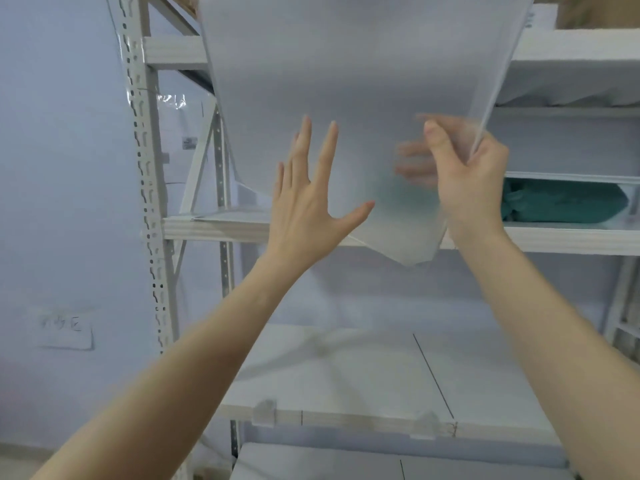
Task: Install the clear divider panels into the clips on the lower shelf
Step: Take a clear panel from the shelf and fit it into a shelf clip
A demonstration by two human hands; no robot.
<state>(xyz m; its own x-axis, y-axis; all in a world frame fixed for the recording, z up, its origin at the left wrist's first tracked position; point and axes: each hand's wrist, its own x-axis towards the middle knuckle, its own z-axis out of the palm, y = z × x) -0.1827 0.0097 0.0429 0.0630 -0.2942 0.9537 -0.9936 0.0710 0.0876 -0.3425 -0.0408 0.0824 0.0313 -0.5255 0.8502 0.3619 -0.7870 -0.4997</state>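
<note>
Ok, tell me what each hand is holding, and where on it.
The right hand pinches the clear panel near its lower right edge. The left hand holds nothing, fingers spread.

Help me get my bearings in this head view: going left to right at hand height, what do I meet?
Perforated rack upright → left hand, open with fingers spread → right hand, pinching the clear panel near its right edge → green bundle on the shelf.
</note>
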